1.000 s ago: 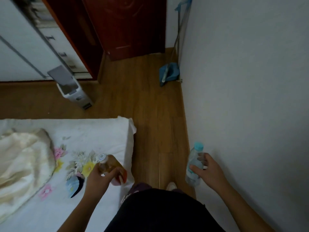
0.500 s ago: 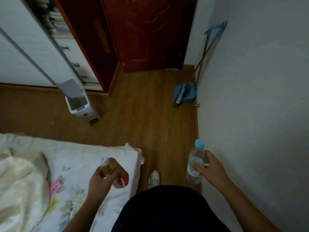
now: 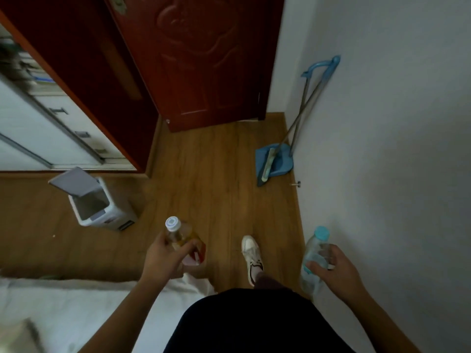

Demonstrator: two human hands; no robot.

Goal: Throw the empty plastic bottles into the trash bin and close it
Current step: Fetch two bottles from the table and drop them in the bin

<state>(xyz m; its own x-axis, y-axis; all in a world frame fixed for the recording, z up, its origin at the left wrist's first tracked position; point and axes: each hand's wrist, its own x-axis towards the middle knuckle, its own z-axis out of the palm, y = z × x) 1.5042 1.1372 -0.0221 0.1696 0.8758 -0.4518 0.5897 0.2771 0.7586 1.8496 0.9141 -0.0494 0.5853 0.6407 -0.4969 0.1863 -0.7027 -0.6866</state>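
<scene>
The wooden floor point(image 3: 204, 174) runs ahead to a dark red door point(image 3: 204, 59), with a blue dustpan point(image 3: 280, 161) and broom point(image 3: 267, 166) leaning on the white wall point(image 3: 395, 149) at right and a bed corner point(image 3: 76, 301) below us at left. The white trash bin point(image 3: 116, 216) stands ahead-left near the wardrobe point(image 3: 51, 128), grey lid point(image 3: 74, 180) tipped up, only floor between it and us. Our left hand point(image 3: 163, 258) curls round a white-capped, red-labelled bottle point(image 3: 182, 236) and our right hand point(image 3: 336, 273) round a clear blue-capped bottle point(image 3: 314, 250), both well apart from the bin.

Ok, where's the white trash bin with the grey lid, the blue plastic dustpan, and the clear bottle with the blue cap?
white trash bin point(image 3: 118, 212): head view, side wall.
blue plastic dustpan point(image 3: 281, 161): head view, pan.
clear bottle with the blue cap point(image 3: 321, 232): head view, cap.
</scene>
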